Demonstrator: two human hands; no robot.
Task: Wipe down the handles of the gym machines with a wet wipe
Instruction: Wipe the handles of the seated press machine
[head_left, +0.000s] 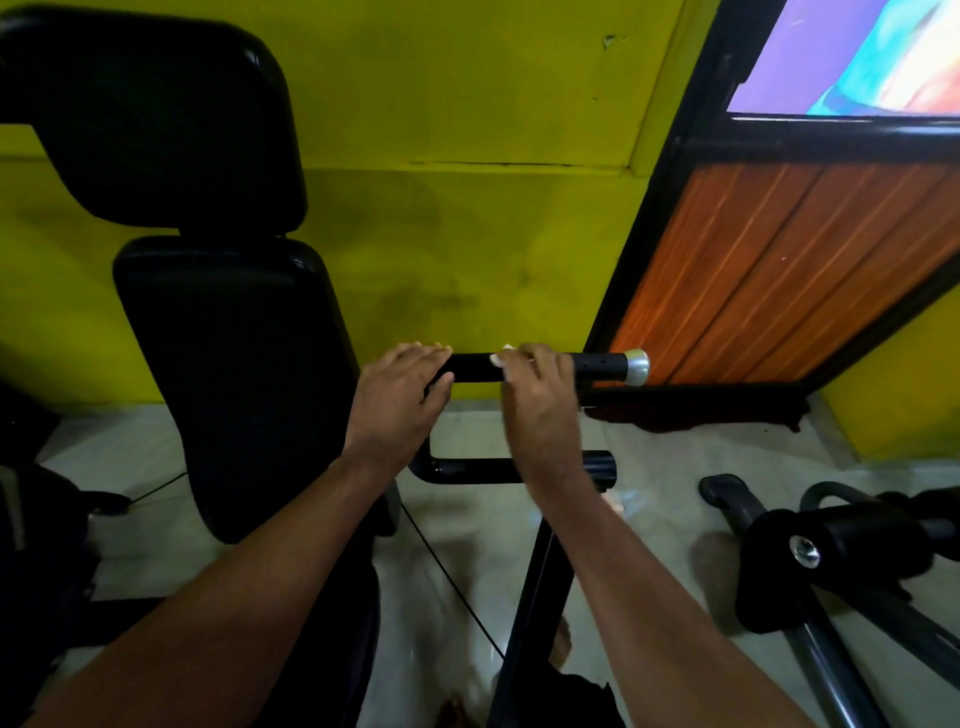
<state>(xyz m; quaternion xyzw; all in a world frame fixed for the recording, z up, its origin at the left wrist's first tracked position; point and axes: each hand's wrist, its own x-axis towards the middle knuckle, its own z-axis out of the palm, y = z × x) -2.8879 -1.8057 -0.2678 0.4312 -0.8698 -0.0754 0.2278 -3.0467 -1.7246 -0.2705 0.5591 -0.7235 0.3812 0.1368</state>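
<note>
Wiping progress: under way on the handle; stretch toward the silver cap judged not yet done.
Wet wipe: bunched at the handle's middle.
Right hand: curled over the handle, clamping the wet wipe.
Left hand: gripping the handle's inner end, thumb beneath.

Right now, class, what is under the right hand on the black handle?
A white wet wipe peeks out beneath the right hand, which grips the black handle. Most of the wipe is covered.
</note>
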